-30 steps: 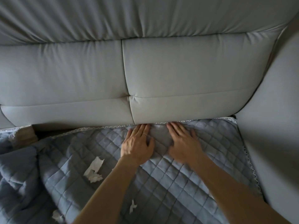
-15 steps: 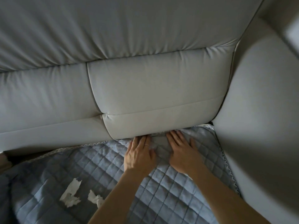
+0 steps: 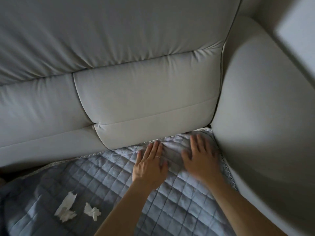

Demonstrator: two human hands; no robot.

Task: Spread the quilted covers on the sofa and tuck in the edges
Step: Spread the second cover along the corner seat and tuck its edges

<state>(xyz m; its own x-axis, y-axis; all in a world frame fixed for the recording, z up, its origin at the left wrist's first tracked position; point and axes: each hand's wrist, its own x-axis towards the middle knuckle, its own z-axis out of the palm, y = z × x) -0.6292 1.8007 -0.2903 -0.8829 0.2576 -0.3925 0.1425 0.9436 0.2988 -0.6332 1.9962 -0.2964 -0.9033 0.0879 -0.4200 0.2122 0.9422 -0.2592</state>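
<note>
A blue-grey quilted cover [image 3: 109, 178] with a lace trim lies over the seat of a light grey sofa. Its far edge runs along the gap under the back cushion [image 3: 146, 106]. My left hand [image 3: 150, 166] lies flat on the cover, fingers together and pointing at that gap, a ring on one finger. My right hand [image 3: 201, 159] is blurred, flat and spread on the cover near the back right corner, beside the armrest [image 3: 265, 126]. Neither hand grips the cloth. The cover's left part is bunched and wrinkled.
Two crumpled white paper scraps [image 3: 67, 210] [image 3: 92, 212] lie on the cover at the lower left. The sofa's tall upper backrest [image 3: 119, 31] fills the top of the view. A pale wall or frame [image 3: 300, 31] shows at the upper right.
The view has swung right, toward the armrest corner. My right hand has slid right and forward along the back edge of the cover and spread; my left hand stays flat beside it.
</note>
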